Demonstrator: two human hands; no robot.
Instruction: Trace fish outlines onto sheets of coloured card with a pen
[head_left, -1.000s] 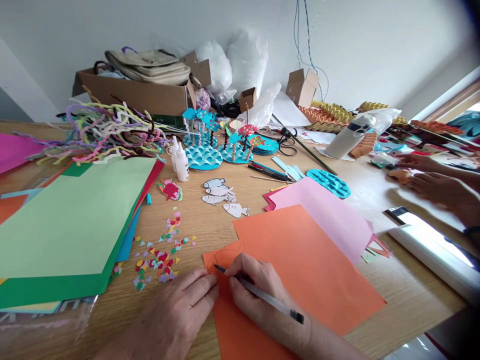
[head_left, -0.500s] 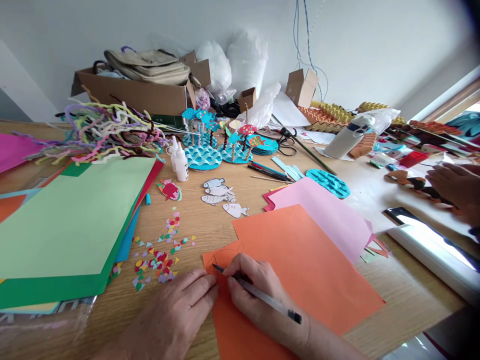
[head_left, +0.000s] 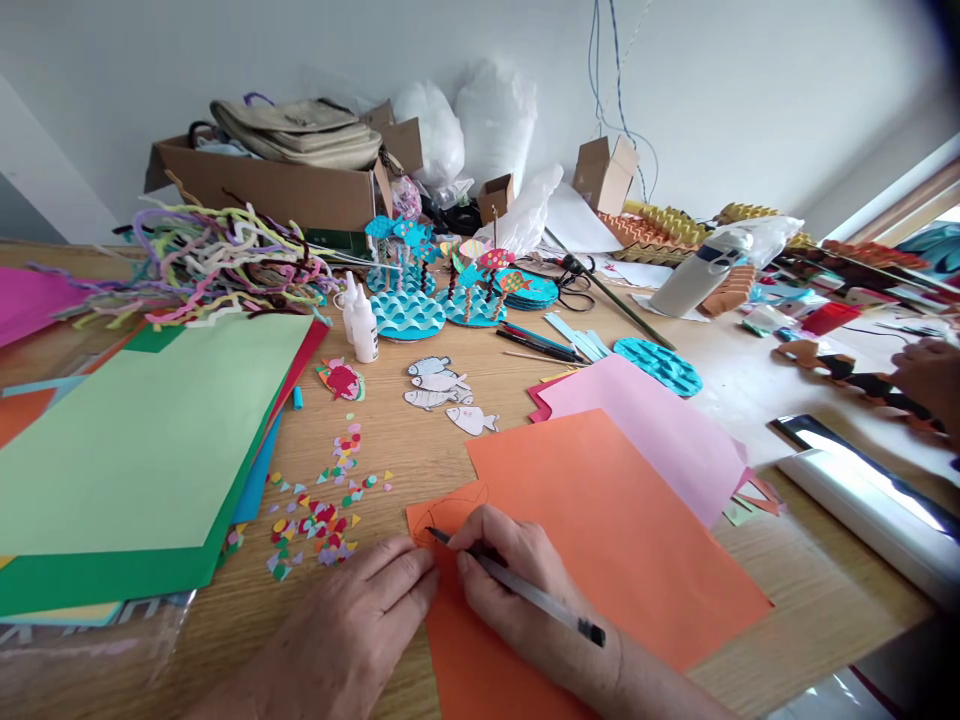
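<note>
In my right hand (head_left: 517, 565) is a gel pen (head_left: 536, 598) with a clear barrel and black end, its tip touching an orange sheet of paper (head_left: 600, 520). A thin fish outline (head_left: 454, 505) is drawn near the sheet's left corner, partly behind my fingers. My left hand (head_left: 360, 610) lies flat at the sheet's left edge, fingers stretched out, fingertips close to the drawing. Several cut-out paper fish (head_left: 442, 383) lie beyond the sheet. Colourful paper confetti (head_left: 319, 520) is scattered past my left hand.
Green paper sheets (head_left: 165, 430) are stacked at left, below tangled pipe cleaners (head_left: 225, 255). White glue bottles (head_left: 365, 328) stand near blue wave-patterned discs (head_left: 409, 315). Pink paper (head_left: 645, 420) lies beyond the orange sheet. At right, another person's hand (head_left: 930, 375) is near a white device (head_left: 862, 510).
The other person's hand at the far right has moved down and right. My hands and the pen have hardly moved.
</note>
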